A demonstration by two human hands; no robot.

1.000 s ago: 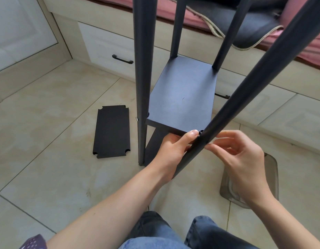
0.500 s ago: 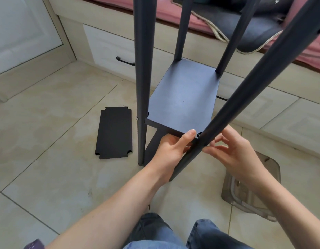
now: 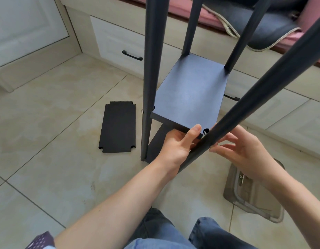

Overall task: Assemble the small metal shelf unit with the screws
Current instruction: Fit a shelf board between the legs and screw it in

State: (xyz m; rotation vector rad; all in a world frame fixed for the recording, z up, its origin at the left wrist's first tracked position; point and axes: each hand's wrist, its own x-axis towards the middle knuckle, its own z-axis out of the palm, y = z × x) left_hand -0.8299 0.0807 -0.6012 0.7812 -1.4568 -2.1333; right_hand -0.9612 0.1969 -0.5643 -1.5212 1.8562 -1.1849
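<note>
Shelf unit (image 3: 189, 94) of dark matte metal stands upright on the tiled floor (image 3: 53, 123), its four round posts running vertically and its flat rectangular panel lying level, long axis pointing away from the person toward the drawers (image 3: 119, 42). The near right post (image 3: 249, 97) leans across the view, its lower end beside the panel's front corner. The left hand (image 3: 177, 142) grips that front edge, thumb curled over the top and fingers beneath. The right hand (image 3: 245, 151) sits just beside the post, fingertips drawn together against it at the joint; what they pinch is hidden. A spare panel (image 3: 117, 126) with notched corners lies flat on the floor to the left, well apart. A translucent plastic container (image 3: 252, 194) rests on the floor under the right wrist.
</note>
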